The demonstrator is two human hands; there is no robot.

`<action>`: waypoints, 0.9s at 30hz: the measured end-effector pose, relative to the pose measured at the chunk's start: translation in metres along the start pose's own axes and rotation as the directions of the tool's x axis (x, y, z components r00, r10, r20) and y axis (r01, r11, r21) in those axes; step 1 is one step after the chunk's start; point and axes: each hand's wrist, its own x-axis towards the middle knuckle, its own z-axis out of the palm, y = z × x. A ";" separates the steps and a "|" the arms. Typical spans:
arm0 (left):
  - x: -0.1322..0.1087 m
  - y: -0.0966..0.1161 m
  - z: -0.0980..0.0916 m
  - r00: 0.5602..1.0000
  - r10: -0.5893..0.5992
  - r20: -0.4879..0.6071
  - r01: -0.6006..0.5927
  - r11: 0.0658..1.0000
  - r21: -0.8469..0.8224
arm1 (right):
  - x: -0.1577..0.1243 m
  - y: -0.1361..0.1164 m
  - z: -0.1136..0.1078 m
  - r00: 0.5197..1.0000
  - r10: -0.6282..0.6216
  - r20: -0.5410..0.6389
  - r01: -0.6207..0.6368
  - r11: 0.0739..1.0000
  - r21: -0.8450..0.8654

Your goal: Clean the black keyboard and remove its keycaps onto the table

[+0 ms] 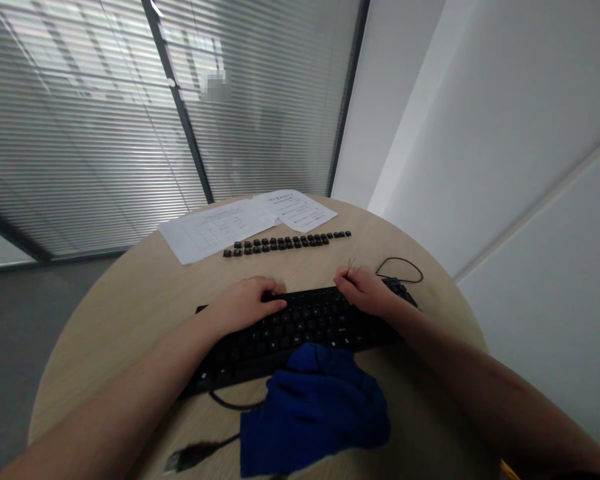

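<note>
A black keyboard [300, 323] lies across the table in front of me. My left hand [255, 303] grips its far edge, thumb on top and fingers curled behind. Over the keyboard's right part, my right hand [363, 288] is closed on what looks like a wire keycap puller [351, 265], its thin wires pointing up and away from the keys. Beyond the keyboard, several loose black keycaps [280, 245] stand in two rows. A crumpled blue cloth [320, 413] covers part of the keyboard's near edge.
Printed sheets of paper [215, 227] lie at the far side of the round wooden table [95, 347]. A USB plug [187, 457] on a black cable sits at the near left. A thin black cord loop [411, 260] lies right, near the white wall [530, 133].
</note>
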 end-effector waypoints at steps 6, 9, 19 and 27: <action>0.000 0.001 -0.001 1.000 0.004 -0.010 -0.004 1.000 -0.005 | 0.000 0.003 0.003 0.999 -0.022 -0.045 0.020 0.999 -0.032; -0.001 0.000 -0.001 1.000 0.008 -0.014 -0.008 1.000 -0.014 | 0.000 0.003 0.004 0.997 -0.056 -0.047 0.053 0.997 -0.053; -0.002 0.005 -0.004 1.000 -0.003 -0.015 0.003 1.000 -0.015 | -0.006 0.004 0.007 0.963 -0.118 -0.244 0.079 0.983 -0.164; -0.003 0.004 -0.003 1.000 0.010 -0.009 -0.010 1.000 0.016 | -0.010 0.007 0.010 0.900 0.010 -0.435 -0.002 1.000 0.018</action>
